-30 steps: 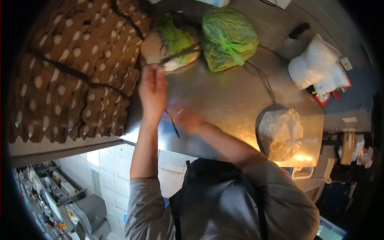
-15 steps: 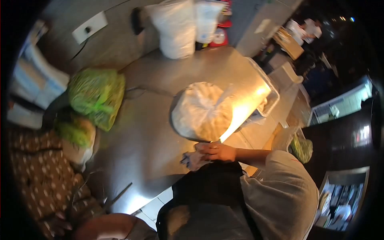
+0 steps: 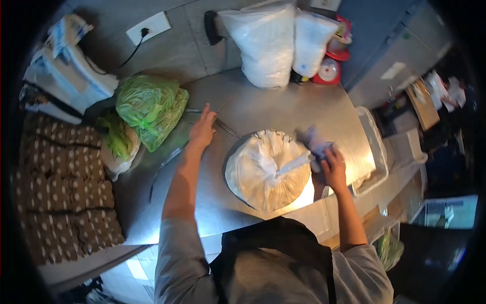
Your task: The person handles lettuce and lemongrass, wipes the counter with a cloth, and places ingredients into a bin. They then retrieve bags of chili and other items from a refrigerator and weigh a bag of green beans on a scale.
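Observation:
My left hand point(image 3: 203, 127) reaches over the metal table point(image 3: 223, 197), fingers spread, beside some thin metal utensils point(image 3: 226, 127). Whether it touches them I cannot tell. In my right hand point(image 3: 334, 167) is a crumpled bluish-grey cloth point(image 3: 318, 144), blurred at its far end, held just right of a large round bag. This whitish translucent bag point(image 3: 268, 175) rests on the table with its top gathered and twisted. A green bag of vegetables point(image 3: 151, 106) lies left of my left hand.
Tall white bags point(image 3: 268, 48) and a red scale point(image 3: 329, 71) stand at the back. Brown dotted trays point(image 3: 66, 187) are stacked at the left. A white bin point(image 3: 377, 152) borders the right edge. People point(image 3: 445, 91) are far off at the upper right.
The camera view has turned and shifted. My right hand has moved with the cloth from the near table edge to the bag's right side. My left hand has come up over the table.

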`<state>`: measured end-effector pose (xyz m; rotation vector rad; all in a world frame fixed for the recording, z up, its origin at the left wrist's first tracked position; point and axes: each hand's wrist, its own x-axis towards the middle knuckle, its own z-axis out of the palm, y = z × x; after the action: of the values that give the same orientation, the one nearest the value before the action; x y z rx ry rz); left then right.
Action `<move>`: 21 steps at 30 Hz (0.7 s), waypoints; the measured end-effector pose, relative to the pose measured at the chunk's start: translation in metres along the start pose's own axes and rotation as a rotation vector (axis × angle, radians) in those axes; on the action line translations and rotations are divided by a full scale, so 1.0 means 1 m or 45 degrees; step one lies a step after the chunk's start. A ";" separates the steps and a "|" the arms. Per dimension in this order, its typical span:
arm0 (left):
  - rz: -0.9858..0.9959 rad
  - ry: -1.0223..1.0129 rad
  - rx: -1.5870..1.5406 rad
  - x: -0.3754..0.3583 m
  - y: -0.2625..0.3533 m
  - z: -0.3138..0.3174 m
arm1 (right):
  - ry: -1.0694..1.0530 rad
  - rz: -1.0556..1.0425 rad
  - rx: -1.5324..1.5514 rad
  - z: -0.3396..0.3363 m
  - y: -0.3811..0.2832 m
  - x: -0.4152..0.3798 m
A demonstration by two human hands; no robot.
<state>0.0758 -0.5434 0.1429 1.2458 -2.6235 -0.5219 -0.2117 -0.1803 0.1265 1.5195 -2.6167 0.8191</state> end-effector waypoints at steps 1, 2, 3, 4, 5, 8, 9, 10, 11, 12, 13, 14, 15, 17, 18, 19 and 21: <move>-0.072 -0.055 0.004 0.005 0.001 0.006 | -0.144 -0.054 -0.088 0.013 -0.006 0.010; -0.153 -0.030 0.031 0.007 -0.001 0.010 | -0.149 -0.034 -0.120 0.019 -0.009 0.020; -0.234 -0.003 0.055 0.009 -0.001 0.011 | -0.152 -0.015 -0.154 0.011 -0.025 0.032; -0.309 0.015 0.075 0.009 0.000 0.014 | -0.155 0.013 -0.193 0.003 -0.032 0.038; -0.357 -0.021 0.142 0.007 0.002 0.022 | -0.095 0.019 -0.104 -0.003 -0.026 0.040; -0.417 0.035 0.243 -0.012 -0.002 0.016 | 0.042 -0.082 0.177 -0.014 -0.035 0.062; -0.337 0.129 0.197 -0.024 0.005 0.004 | 0.062 -0.151 0.232 -0.029 -0.052 0.071; -0.322 0.196 0.170 -0.038 0.012 -0.014 | 0.065 -0.234 0.298 -0.039 -0.074 0.078; -0.289 0.254 0.139 -0.051 0.025 -0.034 | 0.043 -0.326 0.340 -0.043 -0.092 0.082; -0.233 0.307 0.102 -0.061 0.041 -0.052 | 0.034 -0.402 0.369 -0.047 -0.108 0.087; -0.322 0.390 0.055 -0.075 0.049 -0.074 | 0.042 -0.460 0.386 -0.053 -0.126 0.090; -0.368 0.466 -0.005 -0.088 0.049 -0.096 | -0.018 -0.489 0.519 -0.059 -0.147 0.091; -0.195 0.704 0.016 -0.104 0.039 -0.113 | -0.129 -0.527 0.531 -0.059 -0.160 0.095; -0.318 0.886 0.172 -0.118 -0.021 -0.132 | -0.069 -0.669 0.606 -0.046 -0.171 0.091; -0.555 0.929 -0.284 -0.114 -0.028 -0.156 | -0.050 -0.797 0.565 -0.047 -0.179 0.090; -0.495 0.875 0.254 -0.114 -0.045 -0.180 | -0.014 -0.778 0.596 -0.046 -0.184 0.083; -0.523 1.062 0.262 -0.088 -0.190 -0.176 | 0.072 -0.789 0.495 -0.051 -0.191 0.072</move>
<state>0.3221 -0.6271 0.2288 1.6179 -1.7567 0.2090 -0.1077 -0.2912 0.2720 2.1764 -1.8149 1.2929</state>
